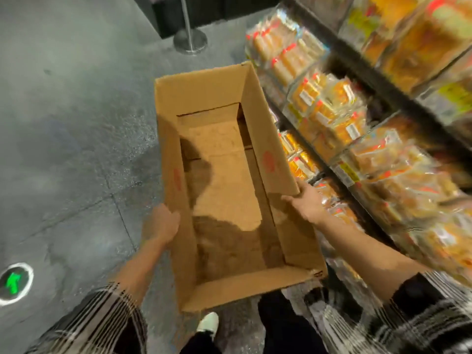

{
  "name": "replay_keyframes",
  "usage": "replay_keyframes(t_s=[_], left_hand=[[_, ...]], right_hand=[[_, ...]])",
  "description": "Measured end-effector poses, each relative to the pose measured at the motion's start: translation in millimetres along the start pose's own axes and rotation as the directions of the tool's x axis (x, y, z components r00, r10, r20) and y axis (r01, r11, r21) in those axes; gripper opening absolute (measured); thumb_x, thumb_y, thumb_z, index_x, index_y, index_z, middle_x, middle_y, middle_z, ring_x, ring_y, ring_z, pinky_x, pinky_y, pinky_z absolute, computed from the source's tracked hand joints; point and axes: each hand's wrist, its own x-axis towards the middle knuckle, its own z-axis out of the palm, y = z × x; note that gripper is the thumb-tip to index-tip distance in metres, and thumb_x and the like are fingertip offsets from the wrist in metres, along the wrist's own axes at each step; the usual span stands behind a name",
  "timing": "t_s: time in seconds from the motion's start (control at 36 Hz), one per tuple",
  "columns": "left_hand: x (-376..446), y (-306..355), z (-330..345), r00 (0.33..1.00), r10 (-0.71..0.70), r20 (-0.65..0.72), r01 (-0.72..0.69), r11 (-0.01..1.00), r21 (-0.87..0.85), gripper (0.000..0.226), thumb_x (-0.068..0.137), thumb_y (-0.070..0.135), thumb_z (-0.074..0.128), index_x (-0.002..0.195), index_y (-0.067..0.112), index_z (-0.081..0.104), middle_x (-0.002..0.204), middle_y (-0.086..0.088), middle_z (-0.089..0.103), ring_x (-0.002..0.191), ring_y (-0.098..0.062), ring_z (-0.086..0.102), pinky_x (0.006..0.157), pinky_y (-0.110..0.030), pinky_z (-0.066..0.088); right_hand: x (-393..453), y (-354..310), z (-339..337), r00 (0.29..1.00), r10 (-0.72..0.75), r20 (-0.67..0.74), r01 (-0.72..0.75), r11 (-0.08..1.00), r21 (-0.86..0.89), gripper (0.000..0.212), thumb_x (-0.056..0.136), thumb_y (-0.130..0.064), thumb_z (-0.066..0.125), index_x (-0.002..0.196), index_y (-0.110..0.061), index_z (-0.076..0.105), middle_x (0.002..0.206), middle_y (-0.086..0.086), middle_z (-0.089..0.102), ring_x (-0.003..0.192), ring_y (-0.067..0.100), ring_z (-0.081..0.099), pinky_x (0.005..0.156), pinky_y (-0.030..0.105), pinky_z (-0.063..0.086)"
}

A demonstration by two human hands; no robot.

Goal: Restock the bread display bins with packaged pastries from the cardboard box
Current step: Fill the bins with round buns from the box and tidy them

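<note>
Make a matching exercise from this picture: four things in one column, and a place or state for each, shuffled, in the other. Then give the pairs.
Things
1. cardboard box
2. left hand
3. green arrow marker
4. packaged pastries

Places or states
A. on the floor at the far left
B. stacked in the display bins on the right
C. open-topped, nothing inside
D. against the box's outer left wall

Pairs: 1-C, 2-D, 3-A, 4-B
</note>
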Motion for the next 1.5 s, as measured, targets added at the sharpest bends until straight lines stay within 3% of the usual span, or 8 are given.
replay_keyframes(t_s=[0.19,0.36,0.61,0.69,0.81,1.03,1.22,1.5], left_hand=[[-28.9,-6.1,-58.1,0.995,0.093,-0.019,-0.095,0.988,-0.121,0.038,0.082,0.034,0.060,0.102,0.002,0.066,0.102,-0.022,0.066,0.096,-0.039,0.064,0.086,-0.048,0.053],[-102.9,20.3,-100.9,0.970,0.221,-0.106,-0.225,0.974,-0.025,0.033,0.096,0.019,0.050,0.112,-0.008,0.061,0.119,-0.030,0.060,0.112,-0.042,0.057,0.091,-0.047,0.045],[-189.1,60.9,-106.5,0.836,0.548,-0.029,-0.547,0.836,0.034,0.026,0.088,0.023,0.054,0.069,0.007,0.059,0.079,-0.017,0.066,0.070,-0.030,0.060,0.063,-0.032,0.049],[-234.5,72.6,-91.3,0.790,0.613,0.025,-0.613,0.789,0.049,0.029,0.089,0.023,0.053,0.064,0.008,0.054,0.084,-0.020,0.067,0.075,-0.033,0.061,0.065,-0.034,0.048],[-300.2,74.1,-58.3,0.725,0.684,0.080,-0.686,0.706,0.176,0.032,0.090,0.032,0.053,0.088,0.003,0.066,0.096,-0.022,0.066,0.091,-0.037,0.062,0.069,-0.032,0.041],[-435.7,47.1,23.0,0.520,0.830,0.200,-0.852,0.487,0.194,0.028,0.093,0.027,0.051,0.074,0.007,0.056,0.077,-0.012,0.057,0.071,-0.027,0.049,0.062,-0.031,0.036],[-539.1,22.4,89.4,0.360,0.886,0.293,-0.933,0.342,0.111,0.031,0.095,0.028,0.049,0.066,0.015,0.053,0.070,-0.006,0.058,0.066,-0.023,0.053,0.063,-0.030,0.040],[-619.9,48.3,176.8,0.319,0.842,0.436,-0.944,0.324,0.064,0.030,0.094,0.033,0.053,0.081,0.008,0.060,0.086,-0.010,0.065,0.079,-0.027,0.062,0.076,-0.037,0.055]], right_hand=[[-98.9,-20.7,-13.9,0.986,0.077,-0.148,-0.101,0.982,-0.159,0.040,0.094,-0.027,0.058,0.129,-0.008,0.054,0.121,0.012,0.063,0.111,0.031,0.059,0.090,0.035,0.046],[-181.8,-27.5,-40.0,0.941,0.102,-0.324,-0.142,0.985,-0.102,0.036,0.093,-0.026,0.057,0.123,-0.005,0.059,0.116,0.014,0.066,0.107,0.034,0.061,0.091,0.041,0.050],[-297.6,12.4,-97.0,0.831,0.207,-0.516,-0.212,0.976,0.049,0.031,0.095,-0.026,0.055,0.121,-0.010,0.058,0.111,0.009,0.066,0.098,0.028,0.064,0.082,0.037,0.055],[-344.9,43.5,-112.7,0.786,0.280,-0.551,-0.253,0.959,0.127,0.027,0.096,-0.026,0.055,0.118,-0.011,0.057,0.108,0.008,0.064,0.097,0.027,0.063,0.083,0.036,0.055],[-419.8,101.7,-115.7,0.728,0.356,-0.585,-0.255,0.934,0.251,0.024,0.096,-0.023,0.056,0.117,-0.015,0.059,0.105,0.003,0.065,0.089,0.022,0.062,0.080,0.034,0.054],[-571.0,217.8,-99.1,0.605,0.444,-0.661,-0.255,0.894,0.368,0.006,0.096,-0.021,0.051,0.099,-0.017,0.055,0.091,0.001,0.060,0.075,0.014,0.053,0.055,0.018,0.039],[-677.7,296.3,-86.8,0.475,0.555,-0.683,-0.297,0.831,0.470,0.006,0.097,-0.019,0.052,0.094,-0.023,0.050,0.091,0.001,0.058,0.083,0.018,0.055,0.077,0.035,0.050],[-732.1,380.4,-105.9,0.342,0.659,-0.670,-0.288,0.752,0.593,0.006,0.095,-0.018,0.054,0.098,-0.022,0.057,0.089,-0.001,0.060,0.078,0.016,0.057,0.072,0.033,0.051]])
